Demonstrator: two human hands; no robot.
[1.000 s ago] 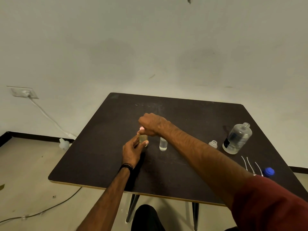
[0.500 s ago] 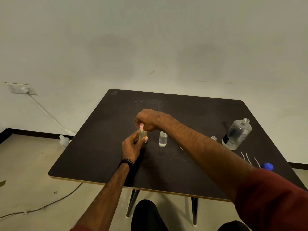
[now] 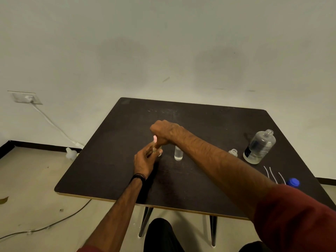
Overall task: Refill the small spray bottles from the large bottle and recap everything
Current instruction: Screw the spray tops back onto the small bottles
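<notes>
My left hand [image 3: 145, 160] holds a small clear spray bottle [image 3: 157, 150] upright near the middle of the dark table [image 3: 101, 171]. My right hand [image 3: 163, 130] grips the pink spray cap [image 3: 155, 138] on top of that bottle. A second small bottle [image 3: 178, 153] with clear liquid stands uncapped just to the right. A third small bottle [image 3: 233, 152] sits further right, partly behind my right forearm. The large clear bottle [image 3: 260, 147] stands open at the right. Its blue cap [image 3: 293, 182] lies near the right front edge.
Three thin white dip tubes [image 3: 272, 174] lie between the large bottle and the blue cap. A wall socket [image 3: 25, 97] with a white cable [image 3: 54, 124] is at the left, and a cable runs over the floor. My knees are under the table's front edge.
Both hands stay on the same small bottle. The pink cap shows more between my right fingers than a second ago, and the view has shifted slightly.
</notes>
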